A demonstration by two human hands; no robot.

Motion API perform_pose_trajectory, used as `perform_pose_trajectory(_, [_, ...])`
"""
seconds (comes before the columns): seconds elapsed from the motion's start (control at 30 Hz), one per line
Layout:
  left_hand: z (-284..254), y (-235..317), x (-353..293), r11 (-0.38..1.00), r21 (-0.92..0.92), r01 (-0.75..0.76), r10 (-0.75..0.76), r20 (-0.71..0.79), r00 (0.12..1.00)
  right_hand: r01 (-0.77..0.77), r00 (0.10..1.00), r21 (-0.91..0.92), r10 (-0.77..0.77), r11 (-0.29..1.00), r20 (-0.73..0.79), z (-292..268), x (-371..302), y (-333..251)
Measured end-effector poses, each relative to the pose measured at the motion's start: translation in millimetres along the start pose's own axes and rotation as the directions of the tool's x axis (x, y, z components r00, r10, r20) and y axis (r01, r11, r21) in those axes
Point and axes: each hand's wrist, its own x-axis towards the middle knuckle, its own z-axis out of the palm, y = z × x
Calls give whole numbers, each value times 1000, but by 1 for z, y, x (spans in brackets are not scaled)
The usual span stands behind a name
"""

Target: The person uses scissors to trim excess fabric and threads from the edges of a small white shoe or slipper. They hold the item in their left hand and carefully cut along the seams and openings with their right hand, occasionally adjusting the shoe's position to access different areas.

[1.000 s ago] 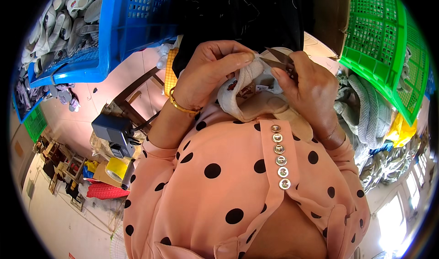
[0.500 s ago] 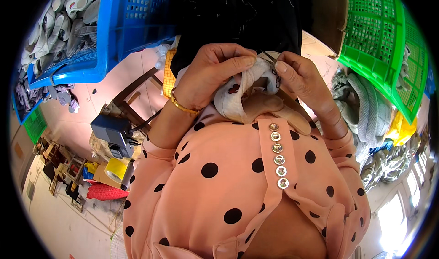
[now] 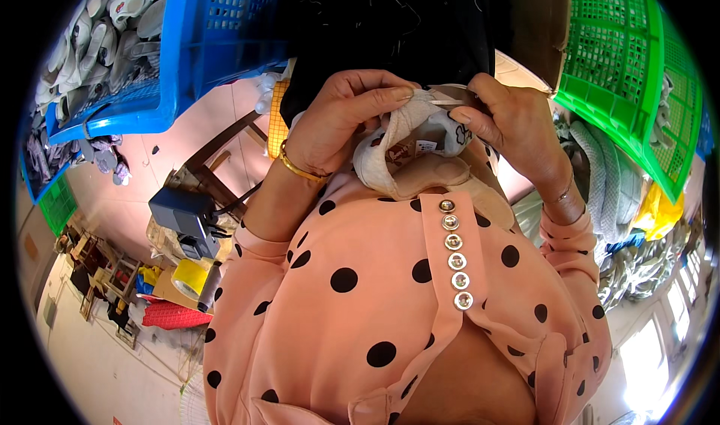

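Observation:
A white cloth shoe (image 3: pixel 373 166) with small printed figures, a beige insole and a white label inside lies against the front of my blouse. My left hand (image 3: pixel 352 114) pinches its upper edge between thumb and fingers. On the other side of the opening, my right hand (image 3: pixel 517 121) is closed, fingers curled in and thumb pressed near the rim. Between the hands a slender tool (image 3: pixel 452 93) shows beside the shoe's edge, mostly covered by the right fingers; its exact kind cannot be made out.
At the upper left stands a blue plastic crate (image 3: pixel 169 72) with many grey-white shoes (image 3: pixel 97 50). A green crate (image 3: pixel 611 57) is at the upper right, above piled grey shoe pieces (image 3: pixel 600 170). On the left are a black box-shaped device (image 3: pixel 180 211) and a yellow tape roll (image 3: pixel 191 276).
My right hand has turned and shifted right and slightly up, away from the shoe's rim. The shoe's opening shows wider, with the label now visible. The left hand keeps its pinch.

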Motion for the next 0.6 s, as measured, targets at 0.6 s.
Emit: perform_pose_trajectory(0.6, [-7, -2, 2, 999, -24, 24, -23, 24, 999, 68, 997, -250, -57, 966, 51, -9, 14, -14])
